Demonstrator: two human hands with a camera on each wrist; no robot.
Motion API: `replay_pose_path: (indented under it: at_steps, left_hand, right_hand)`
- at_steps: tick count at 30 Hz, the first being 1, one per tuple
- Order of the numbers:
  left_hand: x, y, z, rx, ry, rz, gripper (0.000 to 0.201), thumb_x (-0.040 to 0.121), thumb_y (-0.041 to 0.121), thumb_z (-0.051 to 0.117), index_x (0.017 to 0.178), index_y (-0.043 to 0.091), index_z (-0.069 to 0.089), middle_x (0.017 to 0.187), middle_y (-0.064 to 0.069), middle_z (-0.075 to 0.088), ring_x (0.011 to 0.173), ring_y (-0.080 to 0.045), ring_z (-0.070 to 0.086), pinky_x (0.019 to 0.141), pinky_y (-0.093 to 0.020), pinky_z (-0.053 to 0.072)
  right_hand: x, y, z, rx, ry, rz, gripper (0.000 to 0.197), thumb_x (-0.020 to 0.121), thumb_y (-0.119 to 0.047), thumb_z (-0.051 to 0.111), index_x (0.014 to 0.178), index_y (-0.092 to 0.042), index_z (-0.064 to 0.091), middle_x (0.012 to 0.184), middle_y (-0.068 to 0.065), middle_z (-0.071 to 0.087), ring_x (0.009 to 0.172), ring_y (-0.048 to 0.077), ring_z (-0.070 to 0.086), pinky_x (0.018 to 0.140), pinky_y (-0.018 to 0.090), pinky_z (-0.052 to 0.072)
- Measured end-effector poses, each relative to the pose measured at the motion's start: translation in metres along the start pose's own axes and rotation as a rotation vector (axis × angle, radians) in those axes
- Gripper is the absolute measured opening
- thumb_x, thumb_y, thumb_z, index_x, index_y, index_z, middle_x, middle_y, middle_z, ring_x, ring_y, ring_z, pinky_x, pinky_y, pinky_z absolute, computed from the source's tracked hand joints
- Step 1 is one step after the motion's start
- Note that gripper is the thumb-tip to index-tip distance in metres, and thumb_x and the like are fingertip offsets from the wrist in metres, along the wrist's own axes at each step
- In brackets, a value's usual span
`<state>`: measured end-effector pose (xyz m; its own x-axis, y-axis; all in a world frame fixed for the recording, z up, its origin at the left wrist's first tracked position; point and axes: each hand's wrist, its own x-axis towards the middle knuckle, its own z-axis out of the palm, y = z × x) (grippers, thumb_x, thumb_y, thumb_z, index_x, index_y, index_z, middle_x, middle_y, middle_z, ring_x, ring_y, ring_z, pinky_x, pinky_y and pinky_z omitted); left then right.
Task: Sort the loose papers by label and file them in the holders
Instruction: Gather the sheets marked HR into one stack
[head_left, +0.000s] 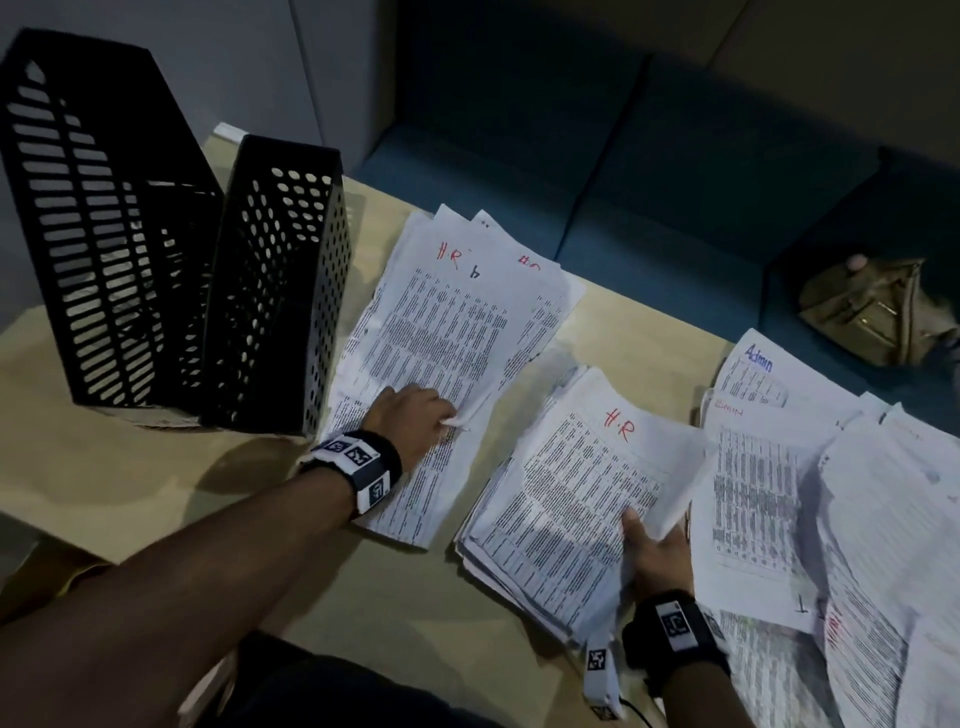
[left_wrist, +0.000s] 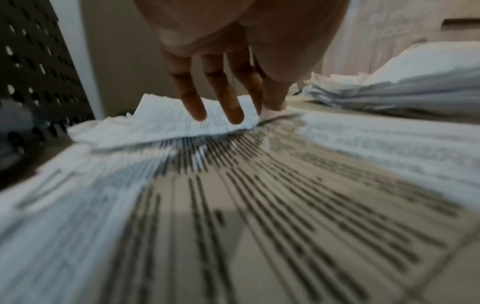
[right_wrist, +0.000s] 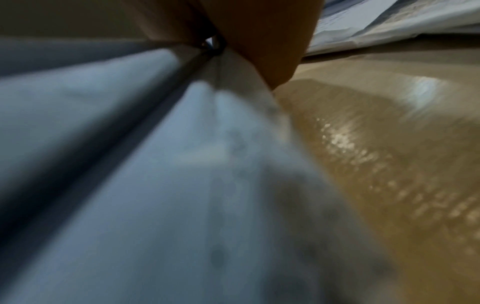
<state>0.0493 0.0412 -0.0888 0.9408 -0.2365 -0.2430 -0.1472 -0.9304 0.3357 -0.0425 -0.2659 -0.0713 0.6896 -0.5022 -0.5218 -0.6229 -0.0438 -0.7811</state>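
Observation:
Two black perforated holders (head_left: 104, 234) (head_left: 280, 291) stand empty at the table's left. Beside them lies a spread pile of printed sheets marked "H.R" in red (head_left: 441, 322). My left hand (head_left: 449, 418) rests on this pile and pinches the curled edge of its top sheet; in the left wrist view the left hand (left_wrist: 233, 115) has its fingers down on the lifted sheet (left_wrist: 161, 123). A second stack marked "H.R" (head_left: 571, 493) lies in the middle. My right hand (head_left: 649, 535) grips its right edge, thumb on top, sheets lifted. The right wrist view is blurred.
A loose pile marked "Admin" (head_left: 753, 467) covers the table's right side. Behind the tan table (head_left: 130, 478) runs a blue sofa (head_left: 649, 182) with a tan bag (head_left: 872, 312) on it. One holder (left_wrist: 33, 72) stands close to my left hand.

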Motion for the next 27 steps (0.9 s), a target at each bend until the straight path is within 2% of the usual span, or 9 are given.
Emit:
replay_pose_path:
  at_steps: [4,9,11,14,16,17,19,22,27]
  left_hand:
    - [-0.027,0.013,-0.022,-0.182,-0.054,0.025,0.023,0.094,0.032,0.054,0.114,0.024,0.063,0.104,0.007,0.063,0.083,-0.014,0.059,0.071,-0.026,0.046]
    - [-0.071,0.029,-0.032,-0.131,-0.462,0.141,0.049,0.075,0.070,0.051,0.115,0.043,0.060,0.099,0.023,0.068,0.091,-0.001,0.060,0.076,-0.025,0.043]
    - [-0.076,0.027,-0.031,-0.171,-0.511,0.116,0.063,0.067,0.082,0.049,0.120,0.047,0.056,0.103,0.028,0.065,0.096,0.003,0.054,0.085,-0.029,0.041]
    - [-0.065,0.009,-0.022,-0.312,-0.166,-0.048,0.059,0.078,0.079,0.040,0.123,0.043,0.054,0.129,0.022,0.052,0.123,-0.006,0.041,0.107,-0.045,0.035]
    - [-0.051,-0.010,-0.012,-0.322,0.096,-0.271,0.057,0.084,0.058,0.056,0.133,0.030,0.049,0.141,0.008,0.040,0.132,-0.018,0.034,0.108,-0.043,0.034]
    - [-0.045,-0.018,-0.007,-0.310,0.136,-0.377,0.067,0.083,0.051,0.064,0.139,0.022,0.042,0.145,0.001,0.035,0.134,-0.024,0.031,0.108,-0.043,0.035]
    - [-0.037,-0.026,0.004,-0.316,0.094,-0.537,0.094,0.076,0.046,0.074,0.149,0.013,0.024,0.151,-0.010,0.022,0.138,-0.030,0.023,0.110,-0.044,0.032]
    - [-0.031,-0.028,0.012,-0.405,0.093,-0.609,0.115,0.069,0.035,0.084,0.152,0.012,0.008,0.152,-0.014,0.018,0.141,-0.032,0.020,0.113,-0.043,0.027]
    - [-0.022,-0.032,0.008,-0.436,0.064,-0.743,0.119,0.056,0.031,0.092,0.148,0.012,0.020,0.147,-0.018,0.025,0.137,-0.035,0.025,0.108,-0.045,0.034]
  right_hand:
    - [0.005,0.005,0.000,0.011,-0.011,0.041,0.051,0.088,-0.033,0.065,0.131,-0.012,0.048,0.107,0.013,0.062,0.105,0.038,0.056,0.094,0.056,0.044]
    - [0.009,0.005,-0.001,0.005,-0.006,0.008,0.048,0.089,-0.030,0.065,0.129,-0.008,0.050,0.105,0.015,0.063,0.099,0.034,0.057,0.083,0.041,0.044]
    - [0.009,0.004,0.000,-0.004,0.004,-0.018,0.046,0.090,-0.027,0.064,0.129,-0.006,0.051,0.108,0.019,0.063,0.096,0.034,0.057,0.078,0.037,0.044]
    - [0.010,0.006,0.000,-0.020,0.013,-0.035,0.047,0.090,-0.027,0.064,0.129,-0.005,0.051,0.112,0.019,0.064,0.097,0.033,0.058,0.080,0.037,0.043]
    - [0.011,0.006,0.000,-0.017,0.013,-0.021,0.047,0.090,-0.026,0.064,0.130,-0.005,0.051,0.113,0.019,0.063,0.096,0.031,0.057,0.080,0.036,0.042]
    - [0.011,0.005,0.001,-0.016,0.014,-0.014,0.047,0.090,-0.026,0.064,0.130,-0.005,0.050,0.113,0.019,0.063,0.095,0.031,0.057,0.079,0.036,0.043]
    - [0.011,0.004,0.001,-0.046,0.019,-0.020,0.046,0.090,-0.025,0.064,0.128,-0.002,0.051,0.106,0.019,0.063,0.089,0.029,0.056,0.071,0.031,0.046]
    - [0.012,0.004,-0.001,-0.104,0.018,-0.049,0.045,0.090,-0.026,0.063,0.123,0.001,0.051,0.093,0.016,0.061,0.080,0.027,0.055,0.056,0.020,0.039]
    - [0.012,0.004,-0.003,-0.156,0.029,-0.066,0.050,0.090,-0.033,0.062,0.127,-0.001,0.050,0.097,0.018,0.063,0.085,0.031,0.057,0.057,0.018,0.038]
